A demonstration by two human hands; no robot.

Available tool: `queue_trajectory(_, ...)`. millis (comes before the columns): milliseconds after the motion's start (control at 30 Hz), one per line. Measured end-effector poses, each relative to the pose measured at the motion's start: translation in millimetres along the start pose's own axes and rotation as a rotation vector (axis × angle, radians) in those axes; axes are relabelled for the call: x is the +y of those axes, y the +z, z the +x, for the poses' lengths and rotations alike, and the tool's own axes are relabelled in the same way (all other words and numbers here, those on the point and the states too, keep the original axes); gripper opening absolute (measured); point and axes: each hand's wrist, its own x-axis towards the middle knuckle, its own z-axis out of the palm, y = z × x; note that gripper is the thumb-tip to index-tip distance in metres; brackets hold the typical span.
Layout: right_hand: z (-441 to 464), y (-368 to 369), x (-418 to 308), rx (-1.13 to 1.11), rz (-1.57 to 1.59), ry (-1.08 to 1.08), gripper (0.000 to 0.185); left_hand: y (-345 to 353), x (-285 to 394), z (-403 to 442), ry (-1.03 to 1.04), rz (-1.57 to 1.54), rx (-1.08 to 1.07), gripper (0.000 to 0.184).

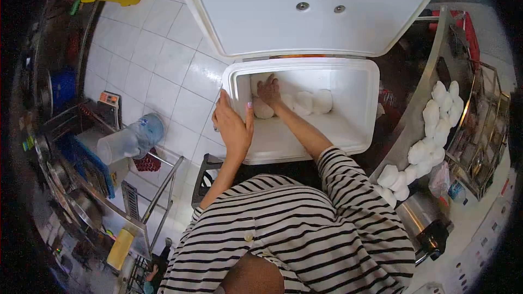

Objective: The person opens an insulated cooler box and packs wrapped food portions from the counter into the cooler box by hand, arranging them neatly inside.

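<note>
An open white cooler box [348, 141] stands in front of me, its white lid [321, 27] raised at the far side. Several round white dough balls [303, 103] lie in a row along the far part of its floor. My right hand [269, 90] reaches inside at the left end of the row, fingers apart, just over or against the leftmost ball [263, 110]. Whether it touches that ball is unclear. On the box's left rim rests my left hand [233, 125], fingers spread, holding nothing.
On a metal counter [400, 141] at the right lie several more white dough balls [427, 151]. A metal pot [422, 218] stands below them. Left are a large clear plastic bottle [131, 139], a metal rack [163, 190] and an orange scale [109, 99].
</note>
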Motion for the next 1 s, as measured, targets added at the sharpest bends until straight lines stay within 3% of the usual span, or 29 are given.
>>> queue_trajectory(167,-0.3,-2.8,-0.5,-0.039,-0.033,-0.092,0.063,-1.8,6.1,3.0,-0.034,-0.032,0.009,0.063)
queue_trajectory(300,-16.1,-42.9,5.0,-0.215,0.068,-0.313,0.057,0.3,2.6,-1.5,-0.040,-0.122,0.021,0.059)
queue_trajectory(400,-62.9,-123.2,2.4,-0.298,0.349,-0.394,0.055,1.7,-0.8,-4.4,0.089,-0.161,0.219,0.051)
queue_trajectory(467,-121.3,-181.0,9.1,-0.103,0.738,-0.343,0.047,-3.9,16.7,-3.7,0.228,-0.247,0.297,0.038)
queue_trajectory(533,-194.8,-243.6,30.6,0.046,0.991,-0.323,0.036,-4.8,38.5,7.4,0.366,-0.386,-0.034,0.031)
queue_trajectory(600,-255.2,-274.9,78.5,0.363,1.027,-0.300,0.028,13.6,58.4,17.8,0.441,-0.487,-0.331,0.023)
queue_trajectory(667,-329.6,-311.9,118.4,0.720,0.949,0.051,0.019,63.3,48.5,34.2,0.569,-0.248,-0.530,0.032)
queue_trajectory(700,-355.8,-299.6,159.9,0.976,1.090,0.127,0.017,91.5,37.4,42.0,0.636,-0.125,-0.618,0.037)
queue_trajectory(767,-424.3,-294.1,226.8,1.120,0.562,0.456,0.016,170.5,-29.3,47.6,0.655,0.250,-0.643,0.050)
queue_trajectory(833,-466.3,-268.4,258.2,0.761,0.260,0.765,0.022,220.9,-73.6,56.1,0.635,0.461,-0.706,0.062)
queue_trajectory(867,-473.9,-245.3,274.4,0.608,0.289,0.798,0.030,232.2,-85.0,62.1,0.594,0.486,-0.751,0.068)
queue_trajectory(967,-459.3,-141.0,333.1,0.681,0.684,0.745,0.060,218.9,-71.1,50.5,0.504,0.589,-0.800,0.073)
queue_trajectory(1000,-436.5,-135.6,305.9,0.661,0.460,0.882,0.068,210.1,-64.5,44.3,0.473,0.628,-0.801,0.073)
